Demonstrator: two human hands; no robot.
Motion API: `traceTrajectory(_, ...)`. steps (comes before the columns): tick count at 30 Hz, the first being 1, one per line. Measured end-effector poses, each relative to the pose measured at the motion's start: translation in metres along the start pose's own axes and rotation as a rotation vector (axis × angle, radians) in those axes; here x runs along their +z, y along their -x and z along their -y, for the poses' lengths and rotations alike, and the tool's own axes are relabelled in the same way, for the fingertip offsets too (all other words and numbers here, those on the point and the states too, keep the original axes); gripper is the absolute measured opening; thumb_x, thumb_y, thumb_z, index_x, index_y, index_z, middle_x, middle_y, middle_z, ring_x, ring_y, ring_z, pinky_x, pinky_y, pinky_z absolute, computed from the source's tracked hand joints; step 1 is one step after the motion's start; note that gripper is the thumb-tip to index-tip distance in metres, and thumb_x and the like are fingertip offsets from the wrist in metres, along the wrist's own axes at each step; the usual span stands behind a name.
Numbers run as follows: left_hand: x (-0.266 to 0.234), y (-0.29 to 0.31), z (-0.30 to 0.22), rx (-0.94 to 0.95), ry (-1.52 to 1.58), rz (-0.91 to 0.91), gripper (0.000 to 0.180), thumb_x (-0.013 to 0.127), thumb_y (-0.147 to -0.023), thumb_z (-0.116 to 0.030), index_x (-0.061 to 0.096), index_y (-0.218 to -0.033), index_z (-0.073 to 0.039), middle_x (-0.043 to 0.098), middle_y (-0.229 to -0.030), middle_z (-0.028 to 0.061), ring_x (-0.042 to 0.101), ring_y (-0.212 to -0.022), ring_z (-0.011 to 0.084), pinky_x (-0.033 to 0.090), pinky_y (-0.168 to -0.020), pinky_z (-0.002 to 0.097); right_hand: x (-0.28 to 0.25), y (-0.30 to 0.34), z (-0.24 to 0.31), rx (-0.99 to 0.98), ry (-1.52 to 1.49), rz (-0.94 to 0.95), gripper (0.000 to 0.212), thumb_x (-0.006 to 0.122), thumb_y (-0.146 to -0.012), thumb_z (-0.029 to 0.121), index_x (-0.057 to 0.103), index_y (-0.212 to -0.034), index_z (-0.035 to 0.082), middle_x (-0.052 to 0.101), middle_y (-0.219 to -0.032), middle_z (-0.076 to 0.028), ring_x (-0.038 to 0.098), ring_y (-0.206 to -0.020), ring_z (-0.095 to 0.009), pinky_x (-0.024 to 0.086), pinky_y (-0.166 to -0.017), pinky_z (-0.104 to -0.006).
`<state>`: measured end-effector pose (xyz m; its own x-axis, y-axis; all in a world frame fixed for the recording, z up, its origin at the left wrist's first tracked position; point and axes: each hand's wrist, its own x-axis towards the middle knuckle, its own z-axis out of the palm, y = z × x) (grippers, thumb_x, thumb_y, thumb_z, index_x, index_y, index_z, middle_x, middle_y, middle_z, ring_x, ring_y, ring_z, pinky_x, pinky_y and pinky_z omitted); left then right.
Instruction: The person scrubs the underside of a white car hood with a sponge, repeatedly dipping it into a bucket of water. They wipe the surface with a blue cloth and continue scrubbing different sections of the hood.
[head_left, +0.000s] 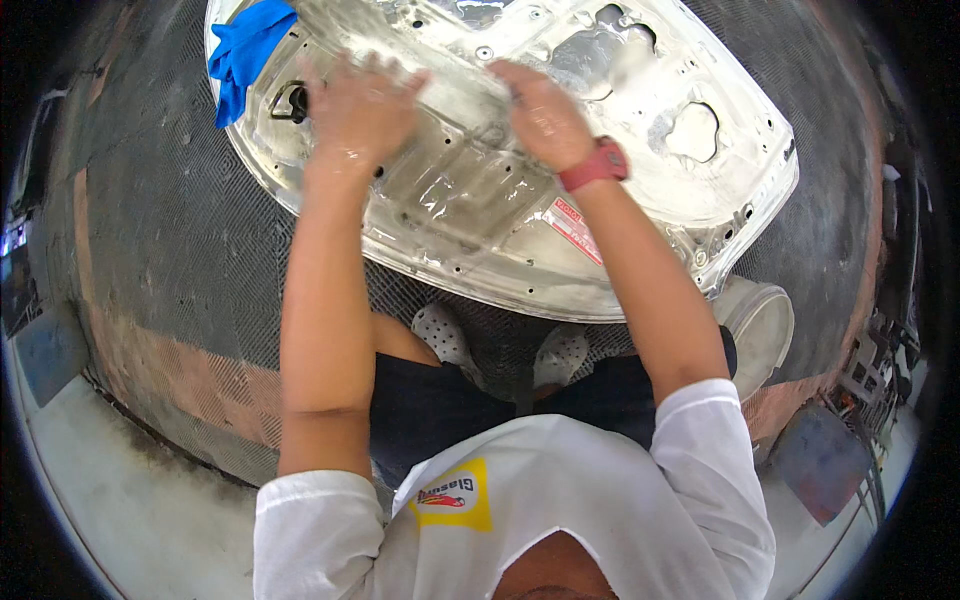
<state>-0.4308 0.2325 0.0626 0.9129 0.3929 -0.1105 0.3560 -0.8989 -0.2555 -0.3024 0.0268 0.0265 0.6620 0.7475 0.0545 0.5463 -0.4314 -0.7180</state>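
Observation:
A large, pale metal car body panel [470,190], its surface wet and streaked with grey, lies in front of me. My left hand [365,115] is over its left part, fingers spread and smeared by motion; nothing shows in it. Farther right, my right hand [548,118] is at the panel's middle, fingers bent and drawn together. Something small and dark shows by those fingers, but what they hold, if anything, is hidden. A red wristwatch [595,165] is on my right wrist. A blue cloth [248,50] hangs over the panel's far left edge.
A pale bucket [760,325] lies beside the panel's near right corner. Dark ribbed floor matting [170,200] with reddish sections surrounds the panel. A red and white label [573,228] is on the panel near my right forearm. The panel has several holes and cutouts.

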Motion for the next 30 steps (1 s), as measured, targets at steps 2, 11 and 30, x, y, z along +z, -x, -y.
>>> traceTrajectory(2,0.001,-0.007,0.034,-0.195,0.142,-0.181,0.064,0.045,-0.109,-0.055,0.053,-0.160,-0.016,0.049,-0.166,0.0160,0.044,-0.154,0.0402,0.021,-0.130,0.0643,0.031,-0.004,-0.012,-0.219,0.079,0.154,0.044,0.051,-0.110,0.014,0.056,-0.153,0.006,0.054,-0.160,-0.019,0.050,-0.148,-0.038,0.039,-0.125,-0.0415)
traceTrajectory(11,0.038,-0.009,0.096,-0.375,0.609,-0.174,0.039,0.061,-0.106,-0.035,0.068,-0.135,-0.009,0.067,-0.137,0.0240,0.062,-0.129,0.0454,0.051,-0.106,0.0538,-0.090,0.109,-0.074,0.118,0.336,0.487,0.064,0.042,-0.116,0.040,0.037,-0.166,0.000,0.033,-0.174,-0.020,0.026,-0.164,-0.034,0.021,-0.135,-0.0416)
traceTrajectory(30,0.025,-0.015,0.103,-0.376,0.734,-0.041,0.032,0.060,-0.107,-0.030,0.068,-0.130,-0.009,0.077,-0.115,0.0246,0.071,-0.114,0.0451,0.052,-0.099,0.0539,0.094,-0.073,0.025,-0.084,0.115,0.308,0.078,0.035,-0.115,0.051,0.031,-0.163,-0.009,0.030,-0.173,-0.028,0.025,-0.163,-0.038,0.019,-0.135,-0.0408)
